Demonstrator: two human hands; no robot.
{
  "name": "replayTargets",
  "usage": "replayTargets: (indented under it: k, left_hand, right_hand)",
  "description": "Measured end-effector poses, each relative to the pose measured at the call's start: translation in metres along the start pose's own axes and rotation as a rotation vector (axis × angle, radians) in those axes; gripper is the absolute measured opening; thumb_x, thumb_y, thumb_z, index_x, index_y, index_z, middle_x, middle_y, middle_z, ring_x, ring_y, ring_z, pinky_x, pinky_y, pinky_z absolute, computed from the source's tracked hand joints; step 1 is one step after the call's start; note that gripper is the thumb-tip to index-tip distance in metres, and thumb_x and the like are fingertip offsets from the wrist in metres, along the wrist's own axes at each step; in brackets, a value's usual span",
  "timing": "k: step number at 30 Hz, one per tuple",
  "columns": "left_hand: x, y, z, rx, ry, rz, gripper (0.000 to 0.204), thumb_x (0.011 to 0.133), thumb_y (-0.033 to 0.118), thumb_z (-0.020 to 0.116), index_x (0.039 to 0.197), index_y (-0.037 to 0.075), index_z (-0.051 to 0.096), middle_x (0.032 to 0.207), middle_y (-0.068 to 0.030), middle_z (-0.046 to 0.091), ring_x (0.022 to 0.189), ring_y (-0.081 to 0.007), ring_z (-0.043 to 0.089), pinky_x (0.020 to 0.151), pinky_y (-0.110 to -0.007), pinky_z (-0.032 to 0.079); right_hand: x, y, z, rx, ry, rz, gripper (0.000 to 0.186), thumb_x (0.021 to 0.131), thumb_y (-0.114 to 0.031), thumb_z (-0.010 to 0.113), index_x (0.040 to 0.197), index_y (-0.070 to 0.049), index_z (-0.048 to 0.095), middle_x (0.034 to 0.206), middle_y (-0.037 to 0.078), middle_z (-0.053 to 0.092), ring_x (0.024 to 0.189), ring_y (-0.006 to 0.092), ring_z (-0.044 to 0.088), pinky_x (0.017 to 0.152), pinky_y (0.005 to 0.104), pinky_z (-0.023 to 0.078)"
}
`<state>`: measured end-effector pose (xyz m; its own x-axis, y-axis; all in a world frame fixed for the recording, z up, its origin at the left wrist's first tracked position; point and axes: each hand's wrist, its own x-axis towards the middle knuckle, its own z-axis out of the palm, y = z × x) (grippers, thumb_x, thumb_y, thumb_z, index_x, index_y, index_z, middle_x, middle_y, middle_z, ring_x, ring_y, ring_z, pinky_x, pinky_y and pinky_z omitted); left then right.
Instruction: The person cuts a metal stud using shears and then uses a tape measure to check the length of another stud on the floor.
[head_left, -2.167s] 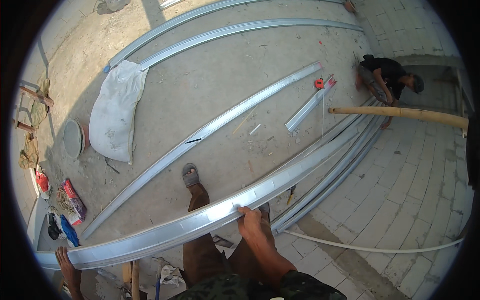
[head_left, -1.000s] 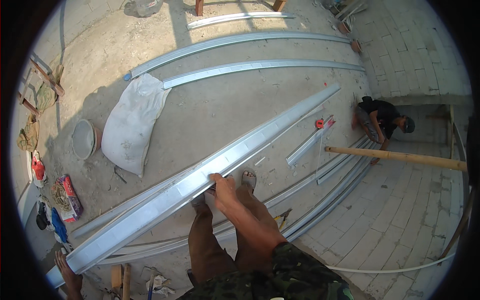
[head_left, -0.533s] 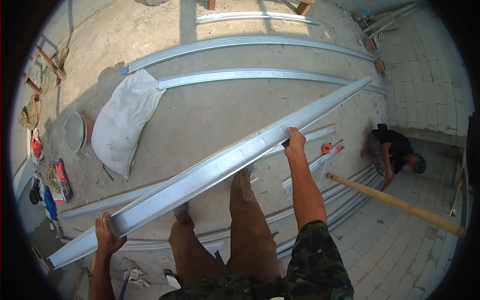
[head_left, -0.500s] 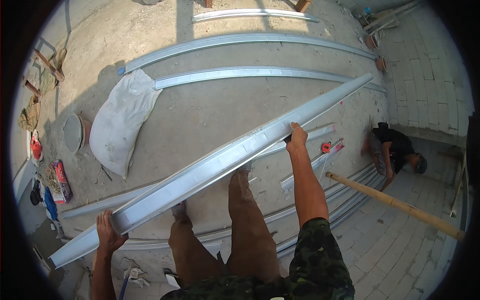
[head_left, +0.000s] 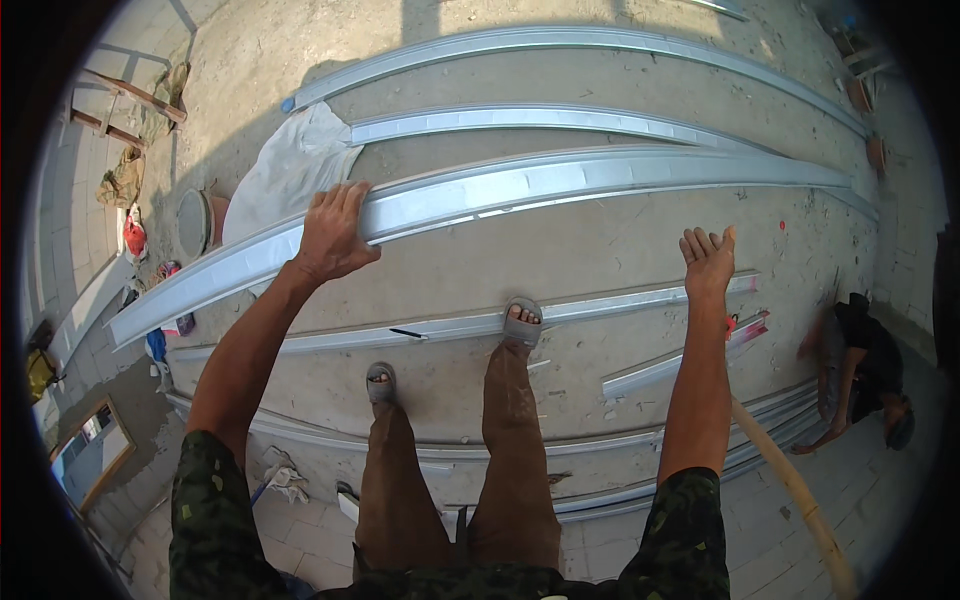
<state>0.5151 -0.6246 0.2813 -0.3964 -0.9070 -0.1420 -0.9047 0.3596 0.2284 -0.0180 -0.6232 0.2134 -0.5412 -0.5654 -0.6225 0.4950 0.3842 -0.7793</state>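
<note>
My left hand (head_left: 335, 228) is closed on the near edge of a long silver metal channel (head_left: 560, 178), left of its middle; the channel slants across the upper view. My right hand (head_left: 707, 260) is empty, fingers apart and slightly bent, palm upward, below the channel's right part and apart from it. Under that hand another channel (head_left: 620, 303) lies on the floor, with a shorter red-ended piece (head_left: 650, 370) nearer me. A red tape measure (head_left: 731, 326) is partly hidden by my right forearm. My sandalled feet are in the middle of the view.
A crouching co-worker (head_left: 855, 370) bends over at the right, by a bamboo pole (head_left: 790, 480). More channels (head_left: 570, 40) lie beyond, one reaching a white sack (head_left: 270, 175). A bucket (head_left: 192, 222), cloths and wooden pieces (head_left: 140, 100) line the left; bundled channels (head_left: 420, 450) lie near my legs.
The held channel has moved away from me and turned closer to level. My left hand has moved forward with it. My right hand has let go of it.
</note>
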Motion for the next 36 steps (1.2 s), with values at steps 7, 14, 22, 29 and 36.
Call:
replayTargets:
  k: [7,14,22,29,36]
  left_hand:
    - [0.116,0.000,0.072,0.072,-0.026,0.052,0.079,0.055,0.020,0.075,0.124,-0.002,0.043,0.117,-0.0207,0.053,0.113,-0.0362,0.050,0.097,-0.045,0.039]
    - [0.199,0.005,0.135,0.173,0.103,0.059,0.078,0.061,0.018,0.075,0.130,0.001,0.041,0.125,-0.0221,0.053,0.122,-0.0384,0.048,0.103,-0.051,0.036]
    - [0.310,0.072,0.168,0.018,0.092,-0.009,0.065,0.082,0.012,0.069,0.136,-0.006,0.037,0.129,-0.0255,0.046,0.127,-0.0412,0.040,0.107,-0.052,0.035]
    - [0.168,0.030,0.190,-0.054,-0.128,-0.080,0.065,0.086,0.021,0.066,0.139,0.001,0.035,0.137,-0.0230,0.041,0.130,-0.0418,0.035,0.108,-0.054,0.034]
    - [-0.149,0.009,0.169,-0.337,-0.276,-0.612,0.050,0.083,0.020,0.066,0.127,0.004,0.049,0.120,-0.0218,0.054,0.116,-0.0388,0.049,0.098,-0.044,0.041]
  right_hand:
    - [-0.136,0.143,-0.113,-0.179,0.135,0.456,0.042,0.093,-0.031,0.054,0.114,0.005,0.049,0.096,0.014,0.059,0.084,0.0243,0.063,0.068,0.0341,0.053]
    - [-0.242,0.194,-0.092,-0.269,0.038,0.600,0.025,0.091,-0.017,0.056,0.107,0.003,0.055,0.094,0.011,0.059,0.080,0.0197,0.063,0.068,0.0294,0.051]
    - [-0.232,0.197,-0.094,-0.458,-0.075,0.540,0.021,0.093,-0.017,0.056,0.106,0.000,0.057,0.095,0.008,0.062,0.081,0.0158,0.062,0.073,0.0277,0.050]
    - [-0.200,0.210,-0.131,-0.642,-0.042,0.479,0.021,0.091,-0.018,0.057,0.104,-0.001,0.058,0.090,0.006,0.059,0.081,0.0164,0.062,0.072,0.0288,0.049]
    - [-0.190,0.224,-0.114,-0.871,-0.196,0.400,0.033,0.091,-0.021,0.056,0.112,0.003,0.055,0.097,0.011,0.059,0.087,0.0203,0.062,0.073,0.0312,0.049]
